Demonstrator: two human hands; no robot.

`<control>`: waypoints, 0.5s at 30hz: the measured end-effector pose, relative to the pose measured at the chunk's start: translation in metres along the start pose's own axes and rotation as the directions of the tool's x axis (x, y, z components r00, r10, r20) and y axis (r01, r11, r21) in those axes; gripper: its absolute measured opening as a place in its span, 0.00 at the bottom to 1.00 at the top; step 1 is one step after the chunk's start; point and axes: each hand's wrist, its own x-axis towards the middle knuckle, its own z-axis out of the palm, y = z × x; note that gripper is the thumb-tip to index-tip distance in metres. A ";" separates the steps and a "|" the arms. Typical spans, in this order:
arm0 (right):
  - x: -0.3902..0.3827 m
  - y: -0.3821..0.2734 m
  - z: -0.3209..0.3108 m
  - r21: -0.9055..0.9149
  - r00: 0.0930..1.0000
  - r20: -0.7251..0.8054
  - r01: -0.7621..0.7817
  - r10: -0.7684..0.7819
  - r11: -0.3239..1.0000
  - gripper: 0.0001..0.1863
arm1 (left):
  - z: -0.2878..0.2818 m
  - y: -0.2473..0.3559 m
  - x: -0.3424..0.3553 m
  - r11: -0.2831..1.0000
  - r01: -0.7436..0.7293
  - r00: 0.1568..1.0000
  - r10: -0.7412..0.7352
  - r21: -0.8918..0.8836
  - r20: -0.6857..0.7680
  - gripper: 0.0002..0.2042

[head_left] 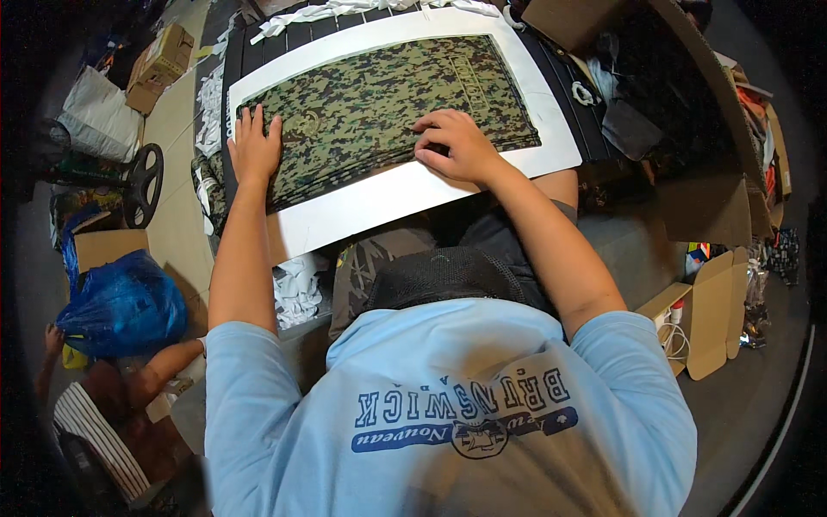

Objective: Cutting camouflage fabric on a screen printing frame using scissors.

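A flat stack of green-and-brown camouflage cloth (362, 99) lies on a large white board (345, 220) before me. Several layers show along its near edge, and tan printing marks its top at the right end. My left hand (255, 148) rests on the left edge of the cloth, palm down, its fingers stretched and a little spread. Toward the near right part, my right hand (455, 148) touches the cloth with bent fingers. A gap shows between its thumb and forefinger, and I see nothing held in it.
The board lies on a dark slatted surface (564, 95). White scraps (297, 289) hang below its near edge. To the right stands an open cardboard box (702, 202). At left are a blue bag (129, 302), a black steering wheel (145, 185) and another person's arm (164, 375).
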 end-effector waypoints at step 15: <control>-0.001 0.000 -0.023 0.123 0.975 0.125 -0.198 0.183 0.972 0.10 | -0.003 -0.003 -0.001 1.000 0.019 1.000 -0.019 -0.015 0.014 0.33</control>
